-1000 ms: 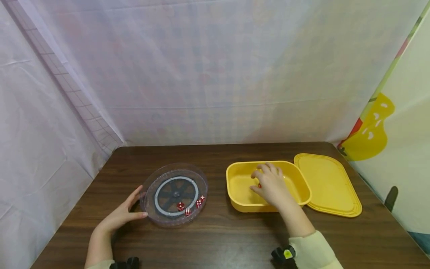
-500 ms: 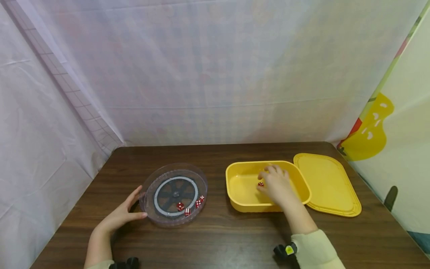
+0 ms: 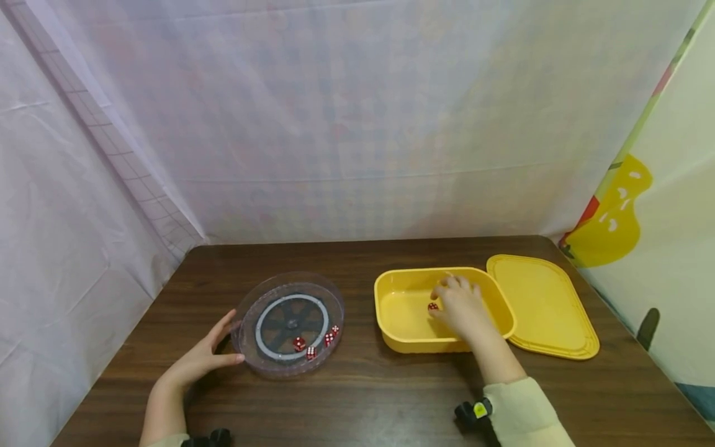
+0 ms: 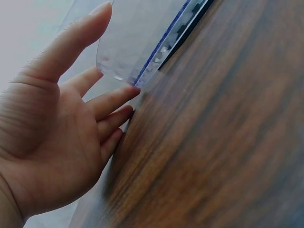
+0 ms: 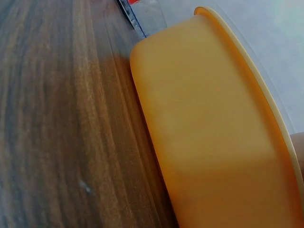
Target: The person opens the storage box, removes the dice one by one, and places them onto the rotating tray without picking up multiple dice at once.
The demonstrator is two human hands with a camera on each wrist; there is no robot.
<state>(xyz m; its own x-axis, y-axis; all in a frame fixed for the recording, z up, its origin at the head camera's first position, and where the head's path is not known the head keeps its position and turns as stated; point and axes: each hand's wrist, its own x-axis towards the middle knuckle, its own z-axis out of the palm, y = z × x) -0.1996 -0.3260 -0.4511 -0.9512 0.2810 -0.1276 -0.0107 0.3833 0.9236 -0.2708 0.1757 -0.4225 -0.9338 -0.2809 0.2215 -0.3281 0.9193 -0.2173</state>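
My left hand is at the near left side of a clear round tray with a dark wheel-like base. In the left wrist view the fingers are spread, with fingertips against the tray's wall. Several red dice with white dots lie in the tray, on its near right side. My right hand reaches into a yellow plastic box, fingers loosely bent. A red die shows in the box right by the thumb tip. In the right wrist view the box wall hides most of that hand.
A flat yellow lid lies to the right of the box, its left edge beside the box's rim. Everything stands on a dark wood-grain table. A white curtain hangs behind the far table edge.
My right hand has shifted slightly right inside the box, leaving the die there more exposed, at nearly the same spot. The left hand and the tray stay put.
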